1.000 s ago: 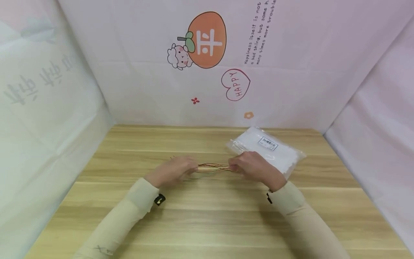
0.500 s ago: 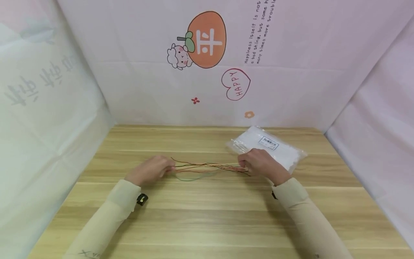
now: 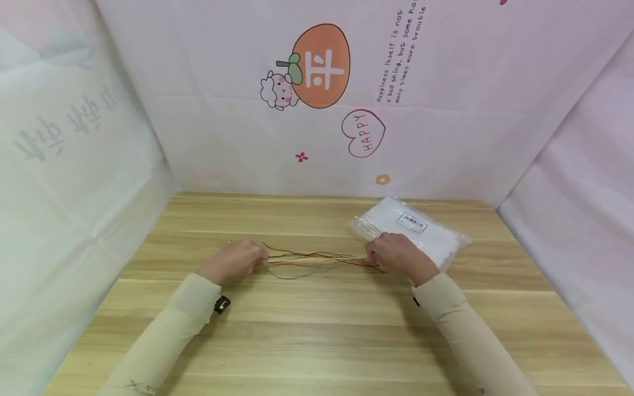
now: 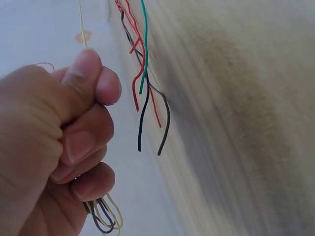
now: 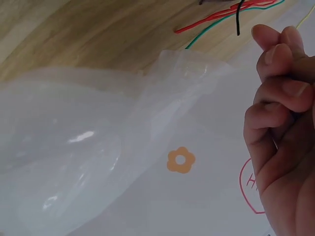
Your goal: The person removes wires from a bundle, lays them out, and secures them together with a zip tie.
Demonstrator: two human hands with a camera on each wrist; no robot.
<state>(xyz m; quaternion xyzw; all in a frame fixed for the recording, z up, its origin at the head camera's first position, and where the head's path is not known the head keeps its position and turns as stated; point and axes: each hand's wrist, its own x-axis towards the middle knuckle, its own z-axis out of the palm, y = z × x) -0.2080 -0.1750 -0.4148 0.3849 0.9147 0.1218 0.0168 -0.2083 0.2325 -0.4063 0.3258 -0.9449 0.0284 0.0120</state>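
My left hand (image 3: 235,261) pinches a thin yellow wire (image 4: 82,24) between thumb and forefinger. Its other fingers curl round looped yellow and black wires (image 4: 103,221), which stick out below the little finger in the left wrist view. The yellow wire runs straight across to my right hand (image 3: 398,256), whose fingertips pinch its other end. Beneath it, on the table, lies a loose bunch with red wires (image 4: 135,98), a green wire (image 4: 144,49) and black wires (image 4: 141,128). My right palm looks bare in the right wrist view.
A clear plastic bag (image 3: 446,234) with white contents and a barcode label lies just behind my right hand. The wooden table (image 3: 317,330) is bounded by a printed white cloth (image 3: 223,137) at the back and white cloth at both sides.
My hands have moved apart, the left going left and the right slightly right, then stayed nearly still. More of the wires now shows between them, with the yellow one stretched straight.
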